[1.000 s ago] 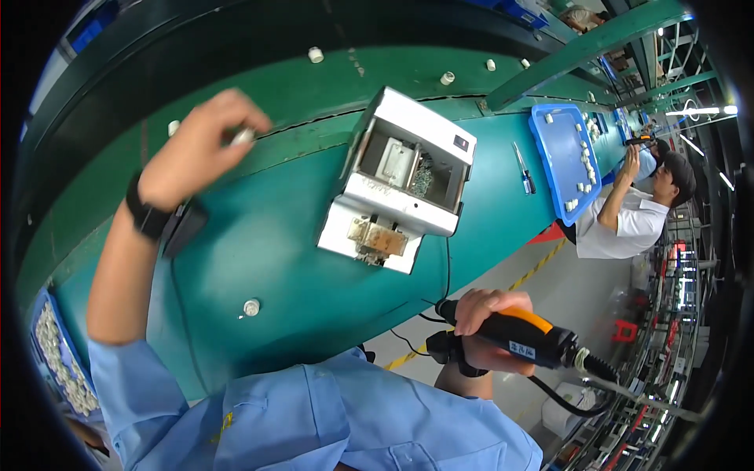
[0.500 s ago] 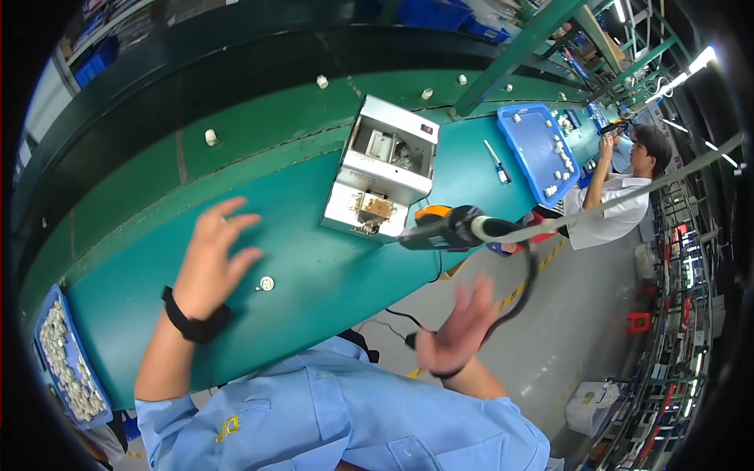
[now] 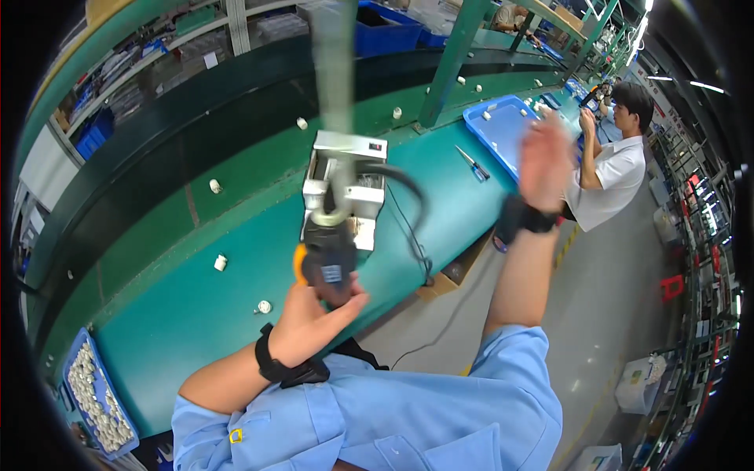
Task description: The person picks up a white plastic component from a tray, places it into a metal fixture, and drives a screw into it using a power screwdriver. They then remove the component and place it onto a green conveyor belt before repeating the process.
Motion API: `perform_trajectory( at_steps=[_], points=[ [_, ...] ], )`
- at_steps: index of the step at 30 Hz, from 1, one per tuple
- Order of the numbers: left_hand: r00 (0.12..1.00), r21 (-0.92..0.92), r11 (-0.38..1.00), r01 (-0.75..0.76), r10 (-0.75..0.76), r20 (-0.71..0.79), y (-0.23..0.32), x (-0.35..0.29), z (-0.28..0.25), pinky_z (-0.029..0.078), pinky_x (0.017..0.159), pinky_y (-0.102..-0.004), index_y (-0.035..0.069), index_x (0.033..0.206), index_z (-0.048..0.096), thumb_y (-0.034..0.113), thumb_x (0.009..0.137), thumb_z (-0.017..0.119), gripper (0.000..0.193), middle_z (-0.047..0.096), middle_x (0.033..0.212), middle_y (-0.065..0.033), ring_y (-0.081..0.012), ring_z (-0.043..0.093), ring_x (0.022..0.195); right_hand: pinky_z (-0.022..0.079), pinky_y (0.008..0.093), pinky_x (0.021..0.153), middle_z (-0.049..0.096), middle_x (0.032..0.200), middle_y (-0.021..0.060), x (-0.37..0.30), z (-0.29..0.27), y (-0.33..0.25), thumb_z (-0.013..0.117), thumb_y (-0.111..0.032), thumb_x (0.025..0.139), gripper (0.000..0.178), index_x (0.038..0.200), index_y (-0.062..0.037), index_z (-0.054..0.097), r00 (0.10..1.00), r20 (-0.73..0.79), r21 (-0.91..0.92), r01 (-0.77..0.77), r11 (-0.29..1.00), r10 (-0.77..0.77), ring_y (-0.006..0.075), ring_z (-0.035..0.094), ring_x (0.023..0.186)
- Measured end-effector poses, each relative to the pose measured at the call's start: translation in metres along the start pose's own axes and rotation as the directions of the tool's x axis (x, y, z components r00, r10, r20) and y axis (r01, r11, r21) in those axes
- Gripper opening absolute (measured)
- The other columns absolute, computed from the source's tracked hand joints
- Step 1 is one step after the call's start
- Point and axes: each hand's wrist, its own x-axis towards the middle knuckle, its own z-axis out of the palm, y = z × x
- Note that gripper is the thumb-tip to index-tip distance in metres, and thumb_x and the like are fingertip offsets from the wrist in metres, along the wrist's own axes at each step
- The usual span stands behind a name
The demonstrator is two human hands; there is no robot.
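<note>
My left hand [image 3: 302, 326] is closed round the lower end of a black corded tool [image 3: 331, 263] with an orange part, in front of the silver machine [image 3: 357, 145]. The tool and its pale cord hide much of that machine. My right hand [image 3: 546, 161] is raised over the near right side of the blue tray [image 3: 491, 135]; motion smears its fingers, so I cannot tell what they hold. A small round white part [image 3: 263, 307] lies on the green worktop left of my left hand, and another white part [image 3: 221, 262] stands farther left.
A blue tray of white parts [image 3: 100, 400] stands at the far left. White pieces [image 3: 215, 186] sit along the green belt behind. A screwdriver [image 3: 475, 165] lies beside the right tray. A co-worker [image 3: 616, 161] is at the right. A cardboard box [image 3: 449, 284] is under the worktop edge.
My left hand moved right from above the worktop and took hold of the hanging tool, which swung left. My right hand rose to the right tray. A white part shows where my left hand was.
</note>
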Motion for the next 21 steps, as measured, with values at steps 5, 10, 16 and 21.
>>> perform_trajectory(
  at_steps=[5, 10, 16, 21],
  points=[
    [0.961, -0.251, 0.960, 0.123, -0.178, -0.209, -0.009, -0.005, -0.018, 0.051, 0.074, -0.0286, -0.001, 0.100, 0.058, 0.008, 0.082, 0.073, 0.025, 0.066, 0.087, -0.0060, -0.0124, 0.063, 0.080, 0.054, 0.0365, 0.083, 0.066, 0.109, 0.0163, 0.056, -0.040, 0.190, 0.064, -0.008, 0.084, 0.031, 0.115, -0.0057, 0.063, 0.976, 0.216, -0.954, 0.210, 0.217, 0.005, 0.0281, 0.065, 0.099],
    [0.942, -0.258, 0.963, 0.081, -0.158, -0.297, -0.006, -0.018, -0.034, 0.051, 0.088, -0.0381, 0.003, 0.098, 0.052, 0.000, 0.080, 0.072, 0.027, 0.064, 0.090, -0.0084, -0.0187, 0.065, 0.086, 0.049, 0.0432, 0.094, 0.061, 0.118, 0.0208, 0.096, -0.078, 0.329, 0.056, -0.006, 0.085, 0.035, 0.120, -0.0077, 0.061, 0.979, 0.205, -0.963, 0.201, -0.179, -0.005, 0.0369, 0.061, 0.107],
    [0.958, -0.232, 0.969, 0.082, -0.141, -0.249, -0.021, -0.019, -0.051, 0.047, 0.099, -0.0475, 0.004, 0.097, 0.050, -0.003, 0.077, 0.073, 0.031, 0.063, 0.091, -0.0092, -0.0225, 0.065, 0.090, 0.047, 0.0450, 0.096, 0.062, 0.116, 0.0207, 0.138, -0.108, 0.363, 0.048, -0.010, 0.089, 0.037, 0.125, -0.0088, 0.056, 0.896, -0.186, -0.911, -0.004, -0.412, 0.404, 0.0386, 0.059, 0.108],
    [0.951, -0.273, 0.960, 0.063, -0.141, -0.274, -0.018, -0.012, -0.049, 0.047, 0.098, -0.0459, 0.004, 0.098, 0.050, -0.002, 0.077, 0.074, 0.033, 0.063, 0.092, -0.0087, -0.0224, 0.065, 0.091, 0.053, 0.0403, 0.082, 0.065, 0.105, 0.0162, 0.112, -0.075, 0.288, 0.055, -0.006, 0.085, 0.027, 0.112, -0.0044, 0.059, 0.942, 0.091, -0.986, 0.132, -0.105, 0.324, 0.0316, 0.065, 0.095]
  ],
)
